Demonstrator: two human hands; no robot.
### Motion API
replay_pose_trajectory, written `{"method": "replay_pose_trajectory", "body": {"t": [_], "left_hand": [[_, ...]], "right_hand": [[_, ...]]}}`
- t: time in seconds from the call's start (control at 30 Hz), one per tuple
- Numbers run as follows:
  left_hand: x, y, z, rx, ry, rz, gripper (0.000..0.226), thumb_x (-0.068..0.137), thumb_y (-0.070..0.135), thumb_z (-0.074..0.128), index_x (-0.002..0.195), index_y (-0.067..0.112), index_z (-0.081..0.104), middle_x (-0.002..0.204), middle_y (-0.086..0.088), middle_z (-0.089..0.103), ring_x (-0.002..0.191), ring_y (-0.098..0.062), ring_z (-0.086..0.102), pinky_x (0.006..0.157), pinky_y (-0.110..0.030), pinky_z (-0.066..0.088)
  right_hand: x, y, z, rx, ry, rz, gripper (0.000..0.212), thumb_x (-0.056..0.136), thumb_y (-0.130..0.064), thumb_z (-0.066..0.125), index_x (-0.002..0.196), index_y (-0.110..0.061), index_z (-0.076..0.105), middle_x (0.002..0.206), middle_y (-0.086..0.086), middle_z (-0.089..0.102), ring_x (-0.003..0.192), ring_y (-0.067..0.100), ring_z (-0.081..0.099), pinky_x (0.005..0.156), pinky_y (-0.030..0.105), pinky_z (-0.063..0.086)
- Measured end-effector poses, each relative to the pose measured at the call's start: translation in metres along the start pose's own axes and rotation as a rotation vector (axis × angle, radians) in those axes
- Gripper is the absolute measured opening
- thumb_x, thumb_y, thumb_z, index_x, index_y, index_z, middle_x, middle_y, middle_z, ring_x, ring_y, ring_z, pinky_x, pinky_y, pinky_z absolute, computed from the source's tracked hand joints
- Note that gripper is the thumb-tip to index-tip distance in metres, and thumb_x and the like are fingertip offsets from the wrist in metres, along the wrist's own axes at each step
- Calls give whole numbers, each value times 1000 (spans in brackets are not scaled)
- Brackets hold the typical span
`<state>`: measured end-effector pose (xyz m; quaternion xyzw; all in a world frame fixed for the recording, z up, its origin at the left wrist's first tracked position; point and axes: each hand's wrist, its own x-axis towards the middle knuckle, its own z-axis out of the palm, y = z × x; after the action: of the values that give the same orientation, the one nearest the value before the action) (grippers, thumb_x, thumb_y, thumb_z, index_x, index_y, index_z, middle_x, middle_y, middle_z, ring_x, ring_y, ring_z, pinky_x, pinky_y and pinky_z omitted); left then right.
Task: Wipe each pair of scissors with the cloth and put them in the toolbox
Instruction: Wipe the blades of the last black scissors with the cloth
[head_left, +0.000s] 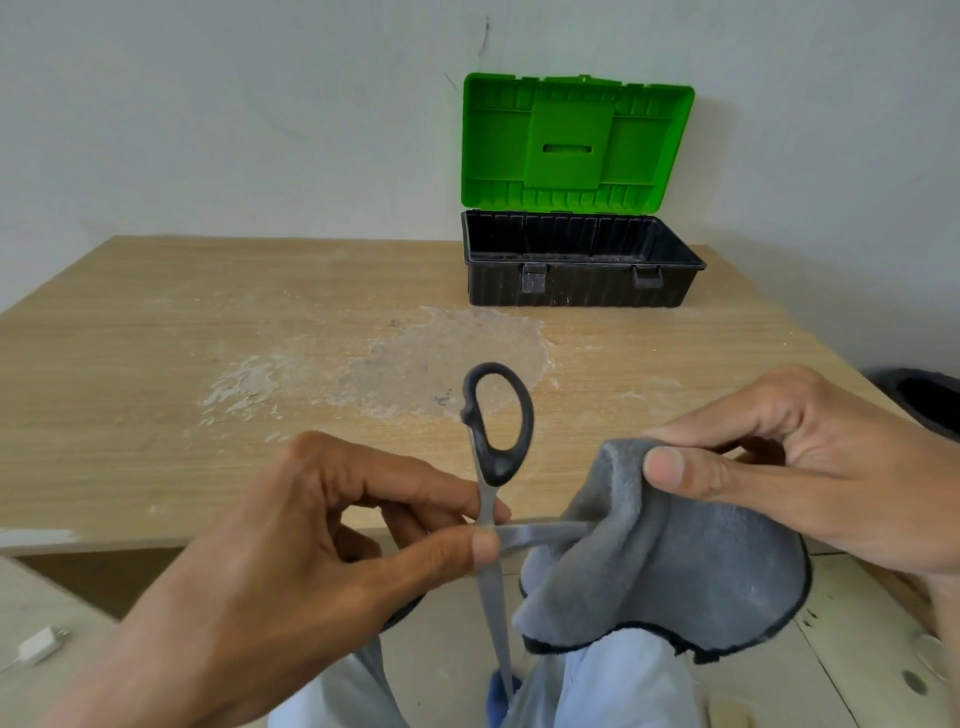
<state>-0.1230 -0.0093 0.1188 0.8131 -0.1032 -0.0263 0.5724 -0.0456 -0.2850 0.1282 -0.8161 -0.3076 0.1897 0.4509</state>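
Observation:
My left hand (332, 535) pinches a pair of scissors (491, 499) near the pivot, blades spread apart. One black loop handle stands up above my fingers; one blade points down toward my lap, the other runs right into the cloth. My right hand (789, 462) grips a grey cloth (670, 566) by its top fold, thumb and fingers closed on it, and the cloth hangs down over the blade tip. The toolbox (582, 286), a black base with a green lid standing open, sits at the back of the table, apart from both hands.
The wooden table (208, 364) has a worn, whitish patch in the middle and its front edge runs just behind my hands. A white wall rises behind it. A small white plug lies on the floor at lower left. A dark object shows at the right edge.

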Motion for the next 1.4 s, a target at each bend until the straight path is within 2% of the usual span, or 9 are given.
{"method": "replay_pose_trajectory", "body": {"t": [0.2, 0.3, 0.37, 0.47, 0.53, 0.83, 1.13, 1.27, 1.4], "left_hand": [[5, 3, 10, -43, -41, -21, 15, 65, 35, 80, 76, 27, 82, 56, 8, 66, 43, 5, 48, 43, -17, 38], [5, 5, 11, -108, -19, -73, 15, 60, 34, 80, 70, 24, 81, 55, 3, 66, 38, -3, 49, 40, -15, 38], [5, 4, 11, -127, 11, -92, 14, 58, 33, 80, 69, 23, 80, 58, -2, 68, 37, -6, 50, 39, -15, 38], [4, 0, 11, -142, 26, -113, 15, 59, 32, 81, 69, 21, 80, 59, -4, 69, 38, -5, 51, 40, -16, 39], [4, -3, 11, -142, 25, -117, 19, 59, 34, 81, 71, 20, 80, 62, -7, 71, 39, -9, 52, 42, -18, 41], [6, -16, 4, -173, -14, -140, 21, 62, 33, 83, 77, 18, 81, 68, -11, 73, 40, -17, 52, 52, -25, 47], [8, -11, 7, -160, -37, -96, 15, 65, 30, 81, 74, 18, 81, 59, -8, 69, 39, -19, 51, 48, -25, 45], [5, -13, 1, -190, -28, -125, 14, 62, 27, 82, 71, 16, 81, 62, -11, 71, 36, -16, 48, 43, -19, 40], [4, -14, -2, -181, -8, -127, 11, 62, 26, 82, 67, 17, 80, 59, -10, 70, 35, -15, 47, 41, -18, 39]], "right_hand": [[9, -11, 18, 46, -116, -6, 29, 96, -34, 65, 117, -24, 82, 111, -12, 82, 105, 9, 78, 91, 25, 60], [13, -14, 29, -6, -61, -21, 31, 96, -43, 64, 118, -29, 82, 110, -13, 82, 104, 13, 78, 91, 32, 61], [15, -12, 37, -67, -4, -30, 31, 95, -50, 64, 113, -33, 83, 100, -7, 83, 93, 14, 79, 86, 40, 62], [17, -8, 47, -104, 42, -51, 29, 92, -52, 67, 99, -30, 85, 67, -3, 71, 58, 12, 59, 60, 26, 47], [17, -7, 49, -89, 46, -37, 23, 90, -50, 71, 89, -30, 84, 59, -1, 63, 53, 10, 47, 55, 22, 38], [11, -4, 29, 2, 26, 47, 21, 90, -45, 77, 82, -27, 84, 71, -1, 76, 60, 8, 65, 59, 16, 47], [22, -1, 39, 74, 6, 23, 30, 89, -38, 76, 66, -19, 77, 53, -8, 59, 50, 2, 50, 54, 8, 38], [19, -4, 34, 166, -27, 62, 17, 89, -33, 74, 86, -22, 87, 76, 1, 81, 63, 8, 72, 59, 16, 51], [12, -1, 26, 176, 15, 111, 27, 91, -49, 75, 93, -25, 87, 89, 11, 83, 82, 44, 77, 75, 59, 59]]}}
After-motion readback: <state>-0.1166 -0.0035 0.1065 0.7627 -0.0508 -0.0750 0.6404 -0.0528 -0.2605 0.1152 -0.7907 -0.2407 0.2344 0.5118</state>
